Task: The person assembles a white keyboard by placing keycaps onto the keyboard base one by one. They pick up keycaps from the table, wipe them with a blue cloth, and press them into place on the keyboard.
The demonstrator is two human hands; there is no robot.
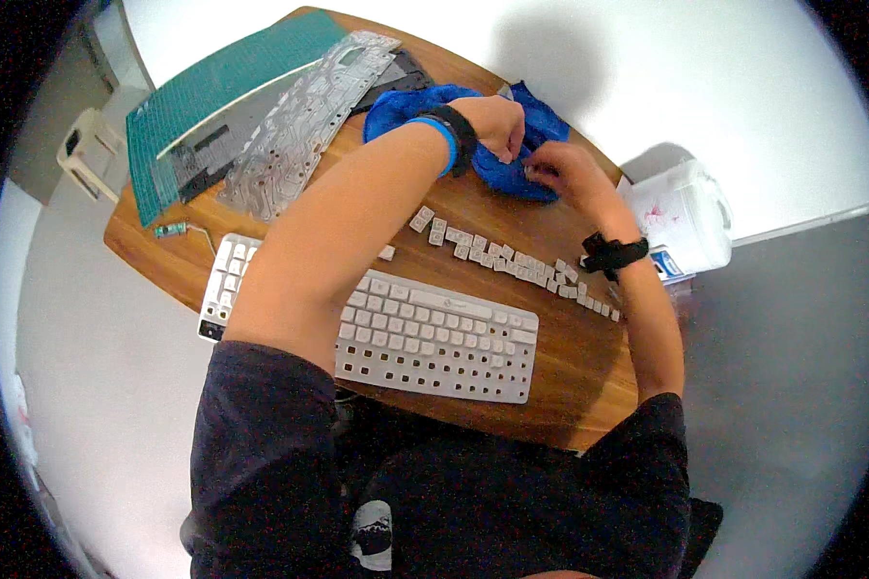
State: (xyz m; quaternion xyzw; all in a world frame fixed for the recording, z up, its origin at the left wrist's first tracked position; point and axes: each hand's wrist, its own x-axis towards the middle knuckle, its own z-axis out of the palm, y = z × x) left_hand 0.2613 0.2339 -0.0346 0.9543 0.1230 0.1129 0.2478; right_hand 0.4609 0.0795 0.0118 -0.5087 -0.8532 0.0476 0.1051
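Note:
At the far side of the table lies a crumpled blue cloth (514, 180). My left hand (490, 124) reaches across to it, fingers curled down and closed on the fabric. From the right, my right hand (572, 174) meets the cloth's edge with thumb and fingertips pinched together on it. Nearer to me is a white keyboard (434, 386), partly covered by my left forearm; its nearest rows are square holes without keycaps. Between keyboard and cloth, loose white keycaps (512, 262) form an uneven band running toward the right edge.
A green cutting mat (154, 145) at the back left bears a grey plate and a clear circuit-patterned sheet (304, 130). A small green part with a wire (171, 230) sits by the left edge. A white container (681, 217) stands at the right, below the wall.

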